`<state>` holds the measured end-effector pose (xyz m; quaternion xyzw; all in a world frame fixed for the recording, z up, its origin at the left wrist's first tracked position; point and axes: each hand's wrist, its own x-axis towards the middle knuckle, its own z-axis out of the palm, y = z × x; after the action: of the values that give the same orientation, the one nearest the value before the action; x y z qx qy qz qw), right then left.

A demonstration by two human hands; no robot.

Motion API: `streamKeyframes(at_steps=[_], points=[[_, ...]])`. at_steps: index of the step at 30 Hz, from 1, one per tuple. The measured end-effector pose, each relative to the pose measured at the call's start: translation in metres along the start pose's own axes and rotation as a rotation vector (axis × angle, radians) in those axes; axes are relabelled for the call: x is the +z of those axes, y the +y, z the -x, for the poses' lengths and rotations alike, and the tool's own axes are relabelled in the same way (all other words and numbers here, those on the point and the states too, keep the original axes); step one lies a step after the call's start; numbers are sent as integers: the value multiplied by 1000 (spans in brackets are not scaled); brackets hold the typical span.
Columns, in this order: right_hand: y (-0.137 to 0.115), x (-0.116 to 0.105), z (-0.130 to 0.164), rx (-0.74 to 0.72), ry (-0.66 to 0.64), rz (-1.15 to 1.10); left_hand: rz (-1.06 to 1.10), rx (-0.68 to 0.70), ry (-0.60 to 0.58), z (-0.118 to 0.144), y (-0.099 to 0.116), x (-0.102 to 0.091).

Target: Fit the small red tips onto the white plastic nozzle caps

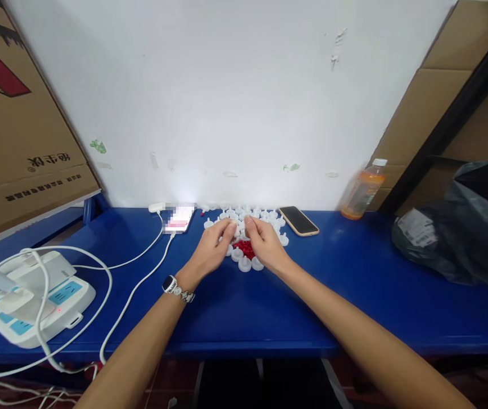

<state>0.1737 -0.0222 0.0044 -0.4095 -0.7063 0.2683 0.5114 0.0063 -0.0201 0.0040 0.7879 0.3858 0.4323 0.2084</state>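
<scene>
Both my hands, left hand (213,248) and right hand (264,243), pinch shut on one white cap (239,226) just above the red bits (244,248), so I'd keep fingertips square and press gently.

Small assembly workshop: blue bench (269,318) w/ piles of white plastic parts (265,216), cardboard boxes (17,142), power strip (34,301)

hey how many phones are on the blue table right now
2. One phone lies dark, face up, right of the hands near the bottle. The other phone, lit and cabled, lies left of them. None seems hidden.
</scene>
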Motion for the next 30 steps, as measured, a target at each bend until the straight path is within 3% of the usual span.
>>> streamKeyframes(at_steps=[5, 8, 13, 19, 24, 30], points=[[3, -9, -5, -6, 35, 48, 72, -95, 65, -2, -6, -4], [10, -15, -8, -13, -49, 184, 58, -89, 119, -3, -10, -8], [21, -19, -9, -82, -153, 460, -1, -71, 87, -3, -16, -12], [20, -15, -9, -27, -84, 188, -52, -81, 29, -1, -21, -15], [9, -3, -15, -67, -155, 21, -72, -58, -14, -1, -25, -18], [9, 6, -67, -149, -111, 162, -267, -85, 186, -2, -45, -26]])
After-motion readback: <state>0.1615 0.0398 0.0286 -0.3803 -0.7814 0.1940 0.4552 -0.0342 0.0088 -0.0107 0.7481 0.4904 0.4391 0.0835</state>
